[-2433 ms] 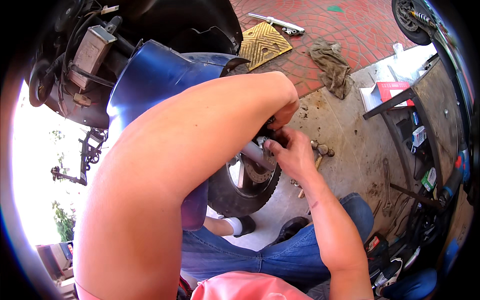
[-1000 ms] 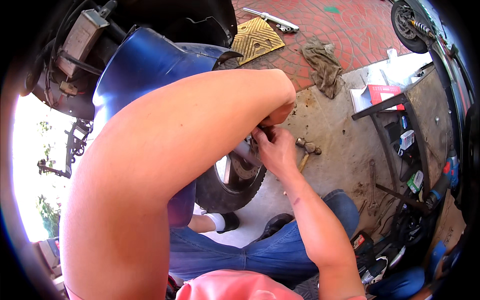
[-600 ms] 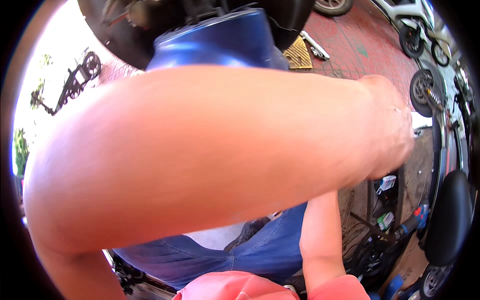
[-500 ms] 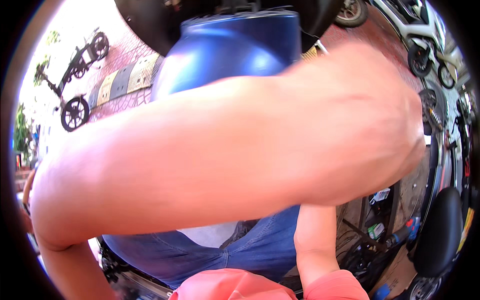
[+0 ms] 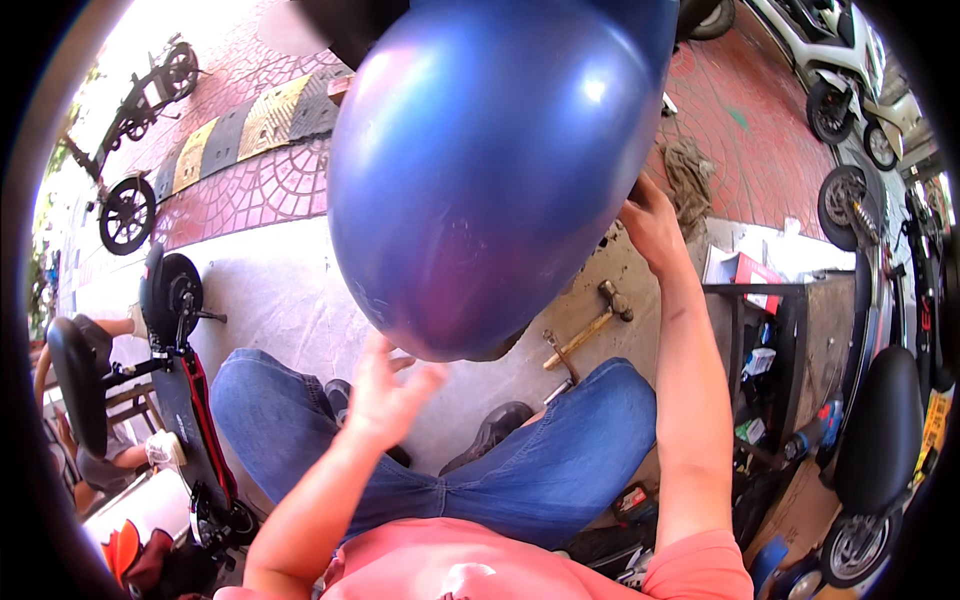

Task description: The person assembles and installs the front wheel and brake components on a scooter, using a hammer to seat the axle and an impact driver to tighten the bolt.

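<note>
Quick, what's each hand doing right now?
Left hand: open, by the lower tip of the blue fender.
Right hand: at the fender's right edge; fingertips hidden, can't tell.

The hammer (image 5: 590, 330) lies on the floor (image 5: 270, 290) between body panel (image 5: 480, 190) and bench (image 5: 815, 340).

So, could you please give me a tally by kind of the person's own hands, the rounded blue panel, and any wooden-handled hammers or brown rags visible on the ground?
Left hand and right hand: 2
Rounded blue panel: 1
Wooden-handled hammer: 1
Brown rag: 1
Total: 5
</note>
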Available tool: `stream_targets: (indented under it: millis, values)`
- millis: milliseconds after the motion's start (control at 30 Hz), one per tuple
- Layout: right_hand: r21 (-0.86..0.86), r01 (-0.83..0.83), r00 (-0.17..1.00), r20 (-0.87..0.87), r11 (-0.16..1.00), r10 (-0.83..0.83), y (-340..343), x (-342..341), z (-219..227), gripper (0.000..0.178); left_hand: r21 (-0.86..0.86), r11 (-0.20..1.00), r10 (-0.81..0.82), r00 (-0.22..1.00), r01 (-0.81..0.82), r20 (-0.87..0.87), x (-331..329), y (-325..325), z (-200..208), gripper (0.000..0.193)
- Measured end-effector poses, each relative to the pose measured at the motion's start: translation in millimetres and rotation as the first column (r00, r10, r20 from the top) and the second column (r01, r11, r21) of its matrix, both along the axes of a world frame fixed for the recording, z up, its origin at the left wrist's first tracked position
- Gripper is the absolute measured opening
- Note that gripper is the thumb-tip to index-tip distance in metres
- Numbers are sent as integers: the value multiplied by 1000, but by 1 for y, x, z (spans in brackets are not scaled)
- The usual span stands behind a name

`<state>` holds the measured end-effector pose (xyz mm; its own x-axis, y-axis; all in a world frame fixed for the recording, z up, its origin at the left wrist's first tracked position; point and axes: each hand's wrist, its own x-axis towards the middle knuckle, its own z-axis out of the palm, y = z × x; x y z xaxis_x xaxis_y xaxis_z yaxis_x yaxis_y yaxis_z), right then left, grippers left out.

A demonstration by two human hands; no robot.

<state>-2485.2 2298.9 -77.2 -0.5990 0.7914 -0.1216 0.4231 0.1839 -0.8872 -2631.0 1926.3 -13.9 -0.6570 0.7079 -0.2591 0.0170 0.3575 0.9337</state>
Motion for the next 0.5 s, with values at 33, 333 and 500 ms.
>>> stream_targets:
  millis: [33,333,500]
  values:
    - [30,18,997,71,999,-21,-5,-2,0,64,-1,988,-151,969,154,-197,14,11,-13,48]
    - [328,-16,912,392,945,-120,-2,-12,-38,53,287,955,5,966,72,-257,21,53,-73,56]
    - [46,12,921,388,999,-29,-3,-16,-36,50,236,972,98,935,-15,-341,15,46,-85,84]
